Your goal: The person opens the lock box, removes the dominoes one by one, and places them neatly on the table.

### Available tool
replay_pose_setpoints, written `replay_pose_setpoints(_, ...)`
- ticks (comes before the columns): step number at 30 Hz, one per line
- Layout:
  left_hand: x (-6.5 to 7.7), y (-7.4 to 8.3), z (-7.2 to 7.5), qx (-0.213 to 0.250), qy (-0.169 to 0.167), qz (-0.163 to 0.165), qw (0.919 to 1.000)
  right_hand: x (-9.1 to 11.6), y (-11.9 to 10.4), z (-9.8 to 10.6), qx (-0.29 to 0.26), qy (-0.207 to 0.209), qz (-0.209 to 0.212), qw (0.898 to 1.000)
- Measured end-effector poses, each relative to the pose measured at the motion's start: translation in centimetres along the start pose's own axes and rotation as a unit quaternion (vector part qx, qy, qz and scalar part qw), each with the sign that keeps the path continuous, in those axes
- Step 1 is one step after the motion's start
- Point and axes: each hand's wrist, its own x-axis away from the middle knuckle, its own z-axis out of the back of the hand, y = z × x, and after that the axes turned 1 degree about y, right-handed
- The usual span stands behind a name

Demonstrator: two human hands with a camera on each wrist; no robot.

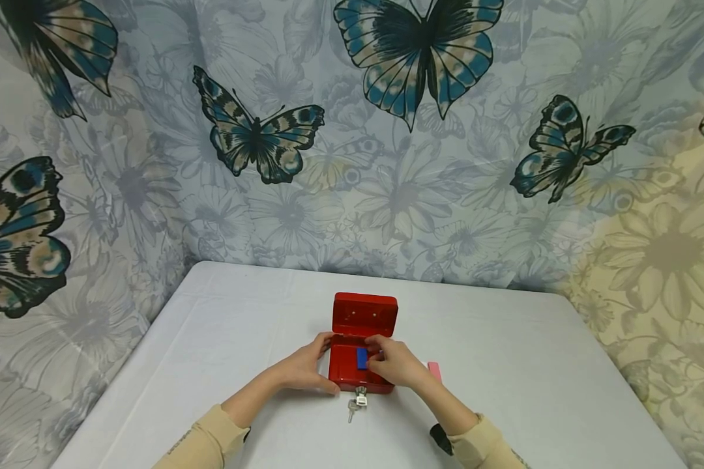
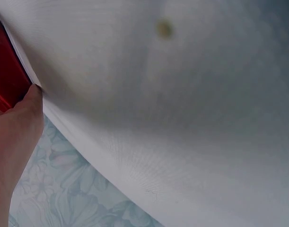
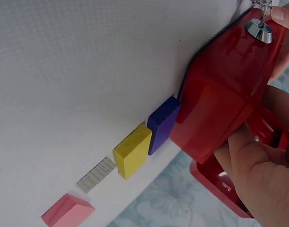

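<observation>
A red metal cash box (image 1: pixel 347 381) stands on the table with its lid (image 1: pixel 364 316) raised. My left hand (image 1: pixel 304 366) grips its left side, thumb by the front corner and fingers farther back. Inside lies a blue block (image 1: pixel 361 358). My right hand (image 1: pixel 394 361) reaches over the right wall, its bent fingers close to the block's right edge; whether they pinch anything is hidden. At the front hangs a padlock (image 1: pixel 361 397) with keys (image 1: pixel 352 407). Beside the box stand a dark blue block (image 3: pixel 163 124) and a yellow block (image 3: pixel 133 150).
A small printed piece (image 3: pixel 96 175) and a pink block (image 3: pixel 67 209) continue the row to the right of the box. White cloth covers the table (image 1: pixel 240 306). Butterfly-patterned fabric (image 1: pixel 293 221) hangs behind and at both sides.
</observation>
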Motion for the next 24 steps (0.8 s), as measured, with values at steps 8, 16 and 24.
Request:
replay_pose_setpoints(8, -0.1, 0.2, 0.0, -0.001, 0.001, 0.014, 0.9999, -0.2, -0.1, -0.5, 0.008, -0.001, 0.000, 1.000)
replay_pose_setpoints(16, -0.1, 0.2, 0.1, -0.005, -0.001, 0.013, 0.9999, -0.6, 0.0, -1.2, 0.002, 0.002, 0.017, 1.000)
replay_pose_setpoints(24, 0.0, 0.0, 0.1, -0.004, 0.001, 0.002, 1.0000, -1.0, -0.1, -2.0, -0.002, -0.003, 0.023, 1.000)
